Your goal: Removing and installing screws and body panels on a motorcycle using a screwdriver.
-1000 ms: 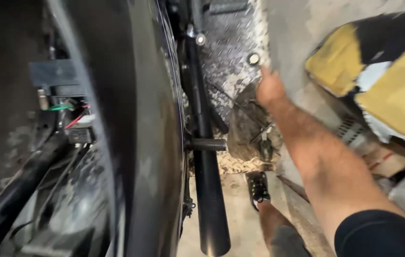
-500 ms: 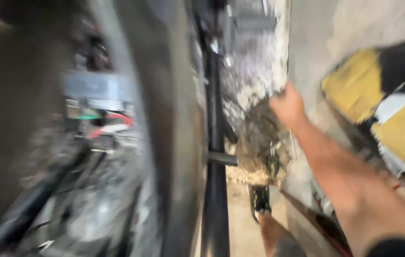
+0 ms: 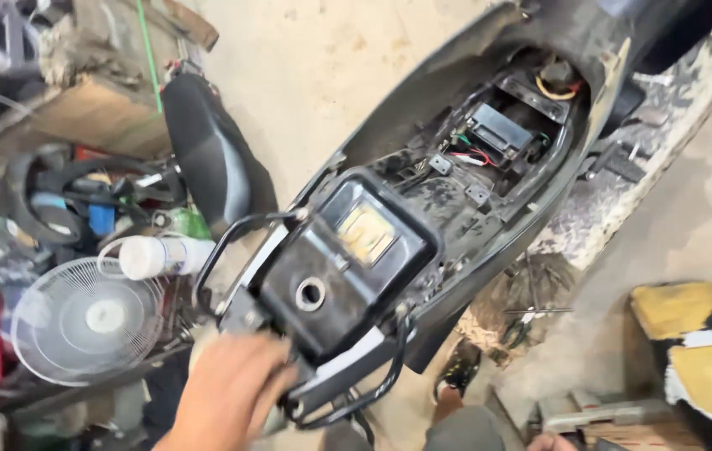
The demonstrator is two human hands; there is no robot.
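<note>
Moved: since a second ago the view has swung from the scooter's underside up to its opened rear — the arm that reached toward the dirty footboard is gone from there, and a hand now sits at the tail.
Left hand point(image 3: 226, 392): fingers point(image 3: 268, 376) curled loosely against the rear end of the scooter body point(image 3: 389, 192), beside the grab rail point(image 3: 231, 242); whether they grip anything I cannot tell (motion blur).
Right hand point(image 3: 550, 442): only a sliver shows at the bottom edge, so its fingers cannot be judged.
Scooter body: seat off, lying diagonally across the middle of the view, tail toward the person.
Fuel tank point(image 3: 348, 267): black, square-edged, with a round open filler hole point(image 3: 311, 293) just above the left hand.
Battery bay point(image 3: 498, 134): farther up the frame — red and green wires beside a black box.
Seat point(image 3: 210, 159): black, leaning left of the scooter.
Fan point(image 3: 84, 321): white, on the floor at the left among clutter, a white bottle point(image 3: 160, 255) just above it.
Footboard point(image 3: 623, 184): muddy, right of the body.
Shoe point(image 3: 456, 376): below the scooter on the concrete floor point(image 3: 322, 75).
</note>
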